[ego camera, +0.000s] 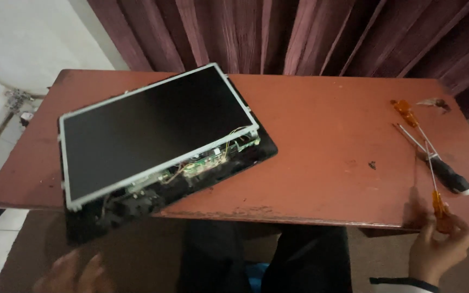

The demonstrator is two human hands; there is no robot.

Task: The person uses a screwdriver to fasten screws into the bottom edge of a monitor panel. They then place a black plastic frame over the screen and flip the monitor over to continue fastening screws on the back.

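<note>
Head view: reddish-brown wooden worktop (321, 135) in front of dark maroon curtains (299, 32). Right hand (435, 247) at the near right edge, fingers curled shut around the orange handle of a thin-shafted screwdriver (437, 203). Its metal shaft runs away from the hand toward the far side, leaning slightly left, so the long axis goes near-to-far with the tip at the far end. Left hand (74, 274) sits low at the near left, below the worktop edge, blurred; fingers look spread and it holds nothing as far as I can tell.

Dismantled flat display panel with silver metal frame and dark glass (153, 130) lies on the left half of the worktop, tilted, its near left corner hanging over the edge. Black plastic back shell (251, 157) under it, exposed green circuit boards and thin wires (213, 160) along its near long side. Panel's long axis runs left-near to right-far. Left hand is the nearer one to the panel, just near of its overhanging corner; right hand is well apart, off to the right.

Two more tools lie just far of the right hand: black-handled screwdriver (446, 173) and second orange-handled screwdriver (405, 111), shafts crossing. Small dark scrap (435, 103) in the far right corner. Hands well apart.
</note>
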